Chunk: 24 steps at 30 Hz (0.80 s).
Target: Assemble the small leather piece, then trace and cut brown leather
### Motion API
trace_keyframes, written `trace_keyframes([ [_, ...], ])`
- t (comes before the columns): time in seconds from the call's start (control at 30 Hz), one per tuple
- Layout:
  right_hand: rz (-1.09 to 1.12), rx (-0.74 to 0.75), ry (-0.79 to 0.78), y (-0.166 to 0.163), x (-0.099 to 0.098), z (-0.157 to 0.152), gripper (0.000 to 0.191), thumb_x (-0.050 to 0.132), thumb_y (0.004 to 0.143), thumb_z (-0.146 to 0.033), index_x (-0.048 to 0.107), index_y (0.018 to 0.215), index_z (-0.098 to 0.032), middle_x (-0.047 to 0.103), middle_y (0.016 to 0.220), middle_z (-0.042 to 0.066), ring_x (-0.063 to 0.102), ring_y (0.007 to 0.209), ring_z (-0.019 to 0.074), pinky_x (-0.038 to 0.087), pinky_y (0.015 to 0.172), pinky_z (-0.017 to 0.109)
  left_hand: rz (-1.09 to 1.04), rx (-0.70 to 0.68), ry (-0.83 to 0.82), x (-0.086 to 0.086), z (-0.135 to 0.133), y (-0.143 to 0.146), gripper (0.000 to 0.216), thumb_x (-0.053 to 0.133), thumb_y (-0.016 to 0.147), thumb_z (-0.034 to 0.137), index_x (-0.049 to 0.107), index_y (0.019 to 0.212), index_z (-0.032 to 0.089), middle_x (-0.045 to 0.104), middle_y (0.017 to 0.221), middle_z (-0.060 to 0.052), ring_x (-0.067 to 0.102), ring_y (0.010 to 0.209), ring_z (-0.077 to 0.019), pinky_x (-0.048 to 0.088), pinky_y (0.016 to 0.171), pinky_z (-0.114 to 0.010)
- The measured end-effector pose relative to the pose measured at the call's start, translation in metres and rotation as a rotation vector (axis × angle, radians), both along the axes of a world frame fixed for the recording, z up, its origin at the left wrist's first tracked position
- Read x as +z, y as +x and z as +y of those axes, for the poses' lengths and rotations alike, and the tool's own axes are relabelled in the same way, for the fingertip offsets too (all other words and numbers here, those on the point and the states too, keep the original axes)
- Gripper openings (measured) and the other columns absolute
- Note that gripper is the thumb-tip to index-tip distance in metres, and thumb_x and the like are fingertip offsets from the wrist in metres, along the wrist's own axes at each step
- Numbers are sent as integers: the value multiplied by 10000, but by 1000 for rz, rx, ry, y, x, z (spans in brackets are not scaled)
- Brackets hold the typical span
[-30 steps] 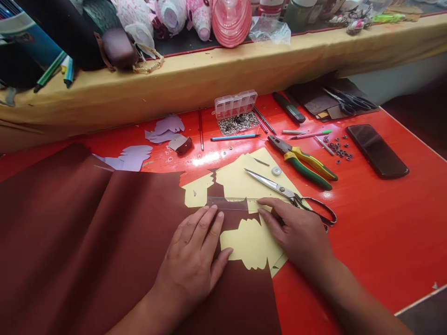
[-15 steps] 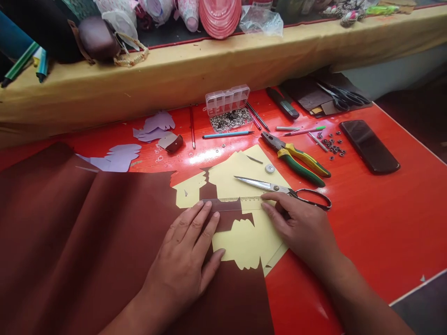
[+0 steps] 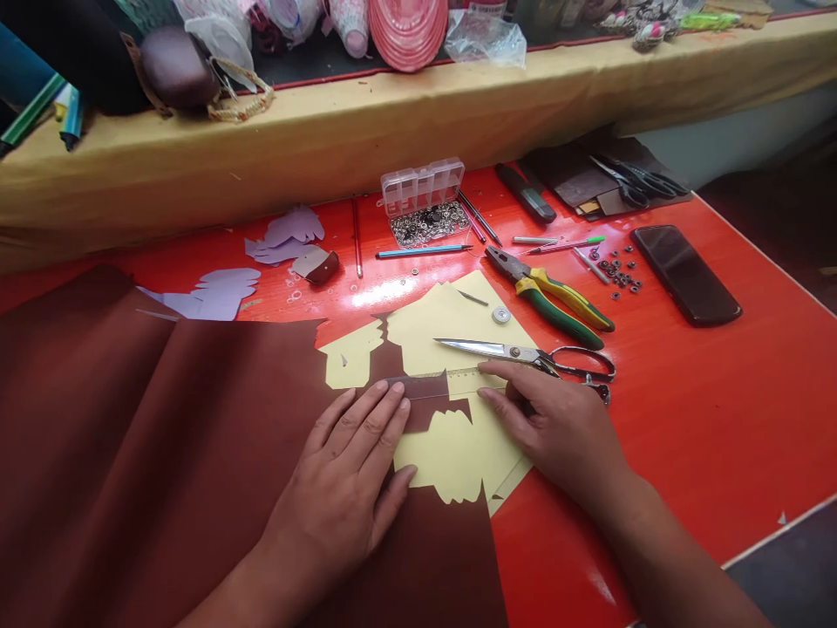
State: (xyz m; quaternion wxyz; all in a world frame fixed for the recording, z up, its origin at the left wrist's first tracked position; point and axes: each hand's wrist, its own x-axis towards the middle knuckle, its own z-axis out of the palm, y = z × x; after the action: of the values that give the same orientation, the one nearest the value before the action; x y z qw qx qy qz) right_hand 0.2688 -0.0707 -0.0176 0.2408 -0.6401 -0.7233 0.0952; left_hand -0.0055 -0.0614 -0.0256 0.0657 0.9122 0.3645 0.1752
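Head view is covering a red tabletop (image 3: 686,419), with a large brown sheet (image 3: 215,436) spreading over its left and near part. A clear ruler (image 3: 425,388) is lying crosswise between the two hands, its left part over the brown sheet and its right part over yellow paper (image 3: 458,318). The left hand (image 3: 353,475) is lying palm down, fingers slightly apart and gripping nothing; its foremost fingertips are touching the ruler's left part. The right hand (image 3: 555,419) is holding the ruler farther right, thumb and forefinger standing narrowly apart at its two long edges. Silver scissors (image 3: 515,352) are lying just beyond the ruler, blades pointing left, near the right hand. Pliers (image 3: 555,301) are resting farther back, with a dark phone (image 3: 686,275) lying to their right. A plastic box (image 3: 422,187) is standing with its lid raised, small metal rings (image 3: 428,227) filling its base; a blue pen (image 3: 422,252) is lying just before it.
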Motion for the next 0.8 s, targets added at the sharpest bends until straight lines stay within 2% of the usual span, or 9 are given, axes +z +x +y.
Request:
trace_keyframes([
  [0.23, 3, -1, -50, -2, 3, -1, 264, 567, 1069, -411, 762, 1028, -238, 766, 719, -7, 665, 540, 141, 407, 521, 265, 11, -6, 5, 0, 1, 1, 554, 554, 1051, 291, 491, 1570, 106, 574, 1586, -143, 526, 1482, -304, 328, 1283, -479],
  [0.47, -42, -6, -4, -2, 1, 0, 351, 550, 1085, -414, 768, 1251, -195, 765, 717, 3, 674, 558, 151, 406, 517, 277, -3, 1, 3, 1, 1, 1, 533, 555, 1055, 289, 501, 1560, 127, 585, 1577, -130, 537, 1471, -296, 341, 1268, -481],
  [0.6, -60, -13, -23, -4, 1, 1, 338, 555, 1078, -410, 790, 1223, -214, 819, 815, 22, 715, 602, 166, 440, 541, 282, -5, 9, 1, 1, 0, 1, 544, 564, 1048, 285, 493, 1567, 134, 585, 1577, -132, 535, 1473, -295, 339, 1271, -479],
  [0.8, -65, -12, -45, -2, 3, -3, 317, 560, 1072, -385, 786, 1216, -215, 831, 833, 20, 742, 629, 180, 455, 557, 291, 18, -14, 10, 1, 0, 0, 558, 555, 1050, 278, 477, 1577, 110, 570, 1588, -146, 512, 1492, -302, 329, 1274, -492],
])
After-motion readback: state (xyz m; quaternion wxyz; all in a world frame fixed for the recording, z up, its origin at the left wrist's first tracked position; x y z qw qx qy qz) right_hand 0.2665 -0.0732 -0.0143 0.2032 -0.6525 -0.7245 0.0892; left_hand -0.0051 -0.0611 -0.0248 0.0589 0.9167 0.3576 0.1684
